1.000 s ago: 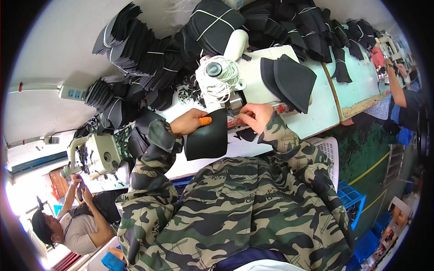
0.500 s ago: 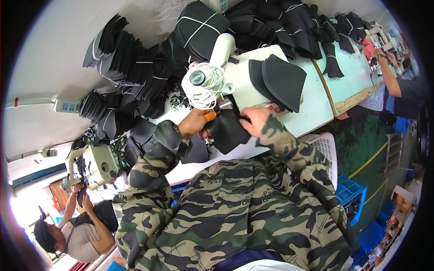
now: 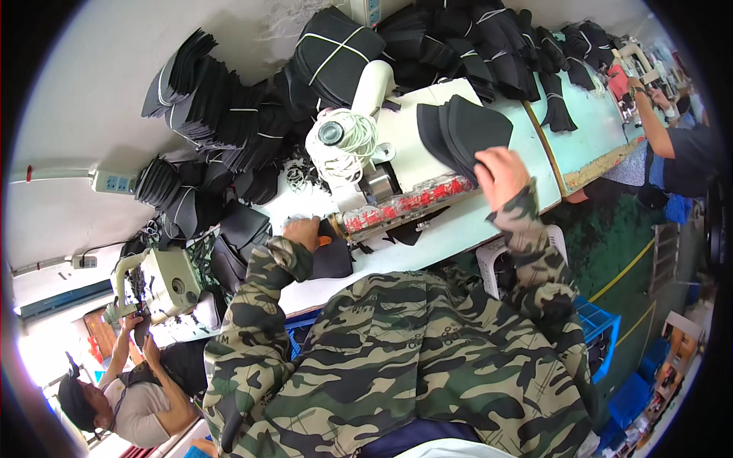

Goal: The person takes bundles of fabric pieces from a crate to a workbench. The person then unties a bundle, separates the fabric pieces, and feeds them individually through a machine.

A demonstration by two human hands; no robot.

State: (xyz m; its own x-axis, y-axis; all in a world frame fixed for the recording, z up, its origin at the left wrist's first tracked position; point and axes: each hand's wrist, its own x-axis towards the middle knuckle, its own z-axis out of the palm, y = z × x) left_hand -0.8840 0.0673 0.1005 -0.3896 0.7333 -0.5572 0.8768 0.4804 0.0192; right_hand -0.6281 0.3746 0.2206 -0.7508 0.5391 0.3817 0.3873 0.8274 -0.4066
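My left hand lies on the white table by the sewing machine's left side. It grips a flat black cut piece together with a small orange tool. My right hand is stretched out to the right. Its fingers close on the near edge of a stack of curved black pieces lying on the table. Both sleeves are camouflage cloth.
A white sewing machine with a cone of white cord stands between my hands, with a clear tray of red parts in front. Tied bundles of black pieces crowd the back. Another person sits lower left, one more upper right. Blue crates are on the floor.
My right hand has left the black piece and swung right onto the stack. My left hand has drawn the piece left and nearer to me.
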